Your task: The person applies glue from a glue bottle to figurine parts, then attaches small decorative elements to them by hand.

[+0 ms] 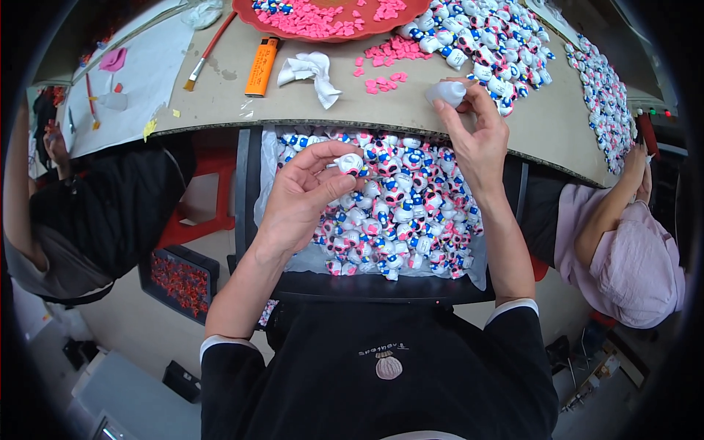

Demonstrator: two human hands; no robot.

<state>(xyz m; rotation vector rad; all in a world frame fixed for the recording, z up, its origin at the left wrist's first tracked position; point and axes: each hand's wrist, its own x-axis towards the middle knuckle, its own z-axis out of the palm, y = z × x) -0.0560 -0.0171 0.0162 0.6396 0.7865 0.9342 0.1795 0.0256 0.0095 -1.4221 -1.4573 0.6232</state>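
Note:
My left hand [304,191] pinches a small white figurine [348,163] between thumb and fingers, above the bin. In my right hand [480,136] is a small whitish squeeze bottle [446,93], tilted on its side just over the table's near edge. The two hands are apart, and the bottle does not touch the figurine. Below them a black bin [367,287] lined with pale plastic is heaped with white, blue and pink figurines [400,213].
A red tray [330,31] of small pink pieces stands at the back, with loose pink pieces [396,50] beside it. More figurines [477,37] are piled at right. A brush [209,55], an orange lighter-shaped object [261,67] and crumpled tissue [312,73] lie left. People sit on both sides.

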